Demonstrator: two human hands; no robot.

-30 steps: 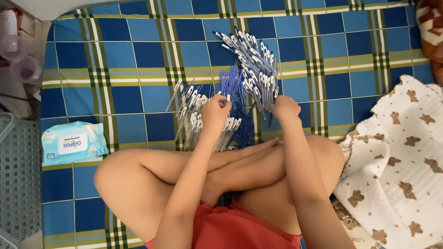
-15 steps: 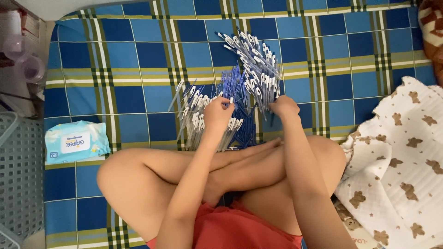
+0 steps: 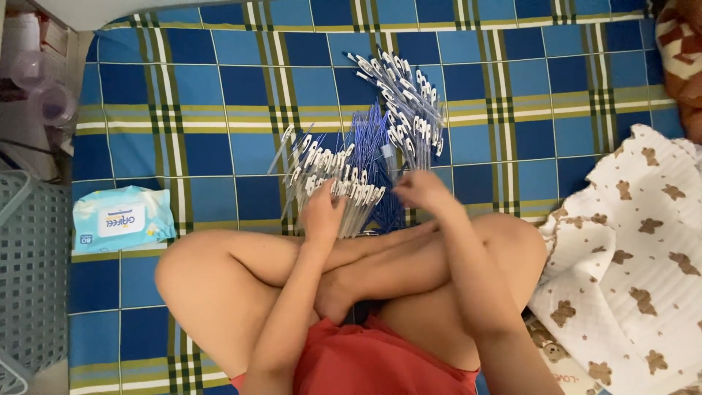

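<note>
I sit cross-legged on a blue, green and yellow plaid mat [image 3: 219, 95]. Just past my shins lie a heap of clear pen barrels with white caps [image 3: 329, 172], a bunch of thin blue refills [image 3: 376, 143] and a second heap of capped pens [image 3: 406, 102] farther back. My left hand [image 3: 322, 213] rests on the near heap, fingers curled around a pen barrel. My right hand [image 3: 418, 190] hovers over the near edge of the refills, blurred, with the fingers drawn together. What it holds is hidden.
A light blue pack of wet wipes [image 3: 121, 217] lies on the mat at my left. A grey plastic basket [image 3: 33, 278] stands beyond the mat's left edge. A white cloth with brown bears [image 3: 636, 249] covers the right side. Clear plastic cups [image 3: 44, 91] sit top left.
Both hands have dropped toward my legs and shifted a little left. The left hand now lies on the near pen heap. The camera has tilted slightly.
</note>
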